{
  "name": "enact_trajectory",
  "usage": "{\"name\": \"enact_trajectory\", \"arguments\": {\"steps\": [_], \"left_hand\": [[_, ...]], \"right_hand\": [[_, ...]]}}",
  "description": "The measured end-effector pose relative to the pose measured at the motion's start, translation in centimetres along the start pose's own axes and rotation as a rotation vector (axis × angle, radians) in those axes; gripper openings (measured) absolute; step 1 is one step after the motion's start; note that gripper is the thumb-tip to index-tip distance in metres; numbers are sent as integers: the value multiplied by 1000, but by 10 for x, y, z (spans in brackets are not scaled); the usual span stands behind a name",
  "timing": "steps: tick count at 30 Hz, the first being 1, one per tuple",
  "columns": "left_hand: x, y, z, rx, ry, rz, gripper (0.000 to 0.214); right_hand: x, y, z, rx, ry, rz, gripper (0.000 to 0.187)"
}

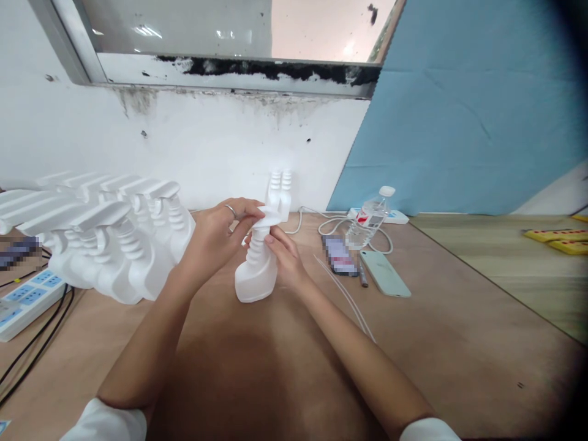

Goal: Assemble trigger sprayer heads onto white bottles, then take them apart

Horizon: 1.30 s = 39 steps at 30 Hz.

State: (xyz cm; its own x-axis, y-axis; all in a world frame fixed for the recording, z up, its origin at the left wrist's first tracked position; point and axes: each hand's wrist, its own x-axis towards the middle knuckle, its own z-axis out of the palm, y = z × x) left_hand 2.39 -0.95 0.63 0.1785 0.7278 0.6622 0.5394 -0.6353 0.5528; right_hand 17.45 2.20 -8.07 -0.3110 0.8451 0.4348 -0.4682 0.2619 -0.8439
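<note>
A white plastic spray bottle (pixel 255 278) with a ridged neck stands upright on the brown table in front of me. My left hand (pixel 225 229), wearing a ring, pinches the white spray head (pixel 269 215) on top of it. My right hand (pixel 287 257) is closed around the neck from the right side, just under the head. Parts of the neck are hidden by my fingers. To the left stand several similar white spray bottles (pixel 151 275) with their heads on, packed close together. Behind my hands, two more white ridged-neck bottles (pixel 279 199) stand against the wall.
A clear water bottle (pixel 367 220) stands at the back right, near a white cable and a power strip (pixel 397 217). Two phones, one pale green (pixel 386 274), and a pen (pixel 363 274) lie before it. At left are another power strip (pixel 32 300) and black cables.
</note>
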Motion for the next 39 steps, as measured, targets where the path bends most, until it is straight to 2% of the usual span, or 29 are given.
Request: {"name": "enact_trajectory", "arguments": {"steps": [4, 8, 14, 20, 24, 30, 35, 39], "left_hand": [[-2, 1, -4, 12, -34, -31, 15], [-5, 3, -8, 8, -62, -18, 15], [-2, 3, -9, -27, -72, -63, 16], [1, -1, -8, -72, -52, -107, 15], [-1, 1, -8, -46, -57, -81, 16], [-2, 5, -6, 27, -59, -32, 16], [-1, 4, -6, -4, -79, -46, 16], [-1, 4, -7, -14, -85, -55, 15]], "right_hand": [[0, 1, 3, -65, 35, 11, 37], [-1, 5, 7, -136, 137, -31, 36], [-2, 3, 10, -98, 82, -62, 35], [0, 4, 12, -110, 126, -37, 34], [0, 4, 12, -104, 152, -61, 36], [-3, 4, 9, -90, 50, -93, 32], [-1, 5, 12, -104, 180, -73, 43], [0, 3, 14, -73, 98, -95, 41]]}}
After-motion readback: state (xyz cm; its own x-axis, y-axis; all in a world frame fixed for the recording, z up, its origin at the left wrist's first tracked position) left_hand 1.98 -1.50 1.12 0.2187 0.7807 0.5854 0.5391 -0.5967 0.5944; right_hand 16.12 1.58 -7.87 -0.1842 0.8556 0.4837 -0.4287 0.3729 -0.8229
